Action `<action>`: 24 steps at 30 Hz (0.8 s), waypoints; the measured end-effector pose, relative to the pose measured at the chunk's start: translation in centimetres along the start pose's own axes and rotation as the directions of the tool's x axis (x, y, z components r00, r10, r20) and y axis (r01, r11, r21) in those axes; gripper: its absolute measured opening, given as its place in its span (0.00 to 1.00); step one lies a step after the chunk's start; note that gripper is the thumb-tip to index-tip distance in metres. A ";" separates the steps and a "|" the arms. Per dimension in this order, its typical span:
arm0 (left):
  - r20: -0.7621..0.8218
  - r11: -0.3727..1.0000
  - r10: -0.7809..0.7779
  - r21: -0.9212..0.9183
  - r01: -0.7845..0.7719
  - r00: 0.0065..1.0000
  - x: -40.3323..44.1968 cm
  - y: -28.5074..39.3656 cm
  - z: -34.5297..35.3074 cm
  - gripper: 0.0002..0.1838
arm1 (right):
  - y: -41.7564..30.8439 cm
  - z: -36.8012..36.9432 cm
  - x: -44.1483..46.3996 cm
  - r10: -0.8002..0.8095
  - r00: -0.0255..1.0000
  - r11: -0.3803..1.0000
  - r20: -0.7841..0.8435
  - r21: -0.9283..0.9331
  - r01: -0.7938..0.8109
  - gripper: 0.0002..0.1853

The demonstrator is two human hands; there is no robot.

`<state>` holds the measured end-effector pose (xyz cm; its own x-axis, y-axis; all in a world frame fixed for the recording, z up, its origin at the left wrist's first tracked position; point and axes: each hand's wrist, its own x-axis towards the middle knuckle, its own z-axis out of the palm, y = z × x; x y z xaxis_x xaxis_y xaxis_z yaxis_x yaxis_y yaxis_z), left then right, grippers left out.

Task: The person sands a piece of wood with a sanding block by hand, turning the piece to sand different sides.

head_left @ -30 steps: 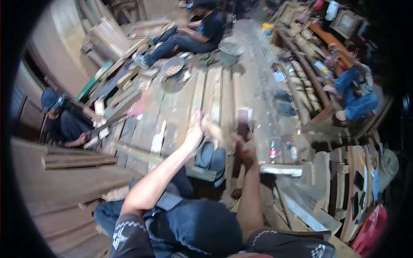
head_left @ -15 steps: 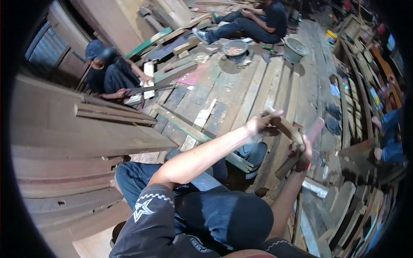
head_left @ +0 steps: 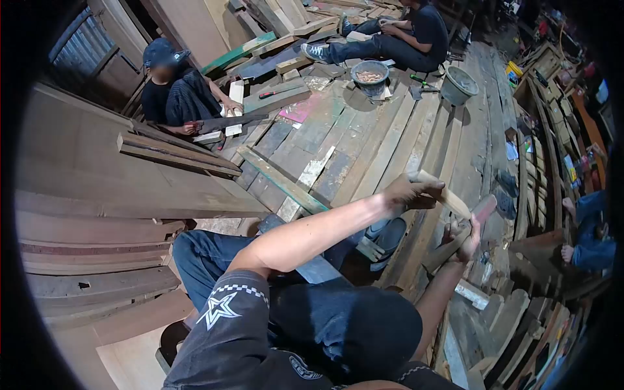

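Observation:
My left hand (head_left: 411,193) reaches out with its fingers bent around the upper end of a short pale piece of wood (head_left: 456,203). Lower and to the right, my right hand (head_left: 464,242) is closed around a longer wooden piece (head_left: 441,253). A flat reddish end (head_left: 485,207) shows beyond its fingers. The pale wood's lower end meets the right hand's fingers, and the two pieces cross there. I cannot make out whether they are joined. Both pieces are held in the air above the plank floor (head_left: 364,166).
One person (head_left: 175,97) sits at the left with a saw (head_left: 231,122) against a board. Another person (head_left: 416,36) sits at the back near a basin (head_left: 370,75) and a bucket (head_left: 459,86). Large boards (head_left: 130,175) stand at my left; wood pieces (head_left: 513,312) lie at right.
My left hand has shifted slightly right and is less blurred. The pale wood and the right hand's piece are still held together. The whole view has shifted a little.

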<state>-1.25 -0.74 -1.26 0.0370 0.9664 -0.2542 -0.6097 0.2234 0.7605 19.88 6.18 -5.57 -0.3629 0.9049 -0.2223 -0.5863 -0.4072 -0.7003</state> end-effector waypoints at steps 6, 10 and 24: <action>-0.042 0.998 0.050 0.027 -0.049 0.998 0.3 -0.4 -0.3 0.12 | -0.2 0.8 -0.3 -0.025 0.999 0.999 -0.031 0.030 0.026 0.13; -0.107 0.998 0.046 -0.029 -0.050 0.993 0.1 -0.3 -0.2 0.11 | -0.4 1.3 -0.5 0.010 0.999 0.999 -0.046 0.035 -0.009 0.14; -0.092 0.974 0.025 0.225 -0.004 0.995 0.0 0.1 -0.6 0.19 | -0.2 1.8 -0.6 -0.009 0.997 1.000 -0.074 0.006 0.010 0.18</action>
<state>-1.78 -0.84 -1.54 -0.0510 0.9561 -0.2885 -0.4164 0.2422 0.8763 18.90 5.46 -4.06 -0.3029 0.9153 -0.2654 -0.5944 -0.3992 -0.6981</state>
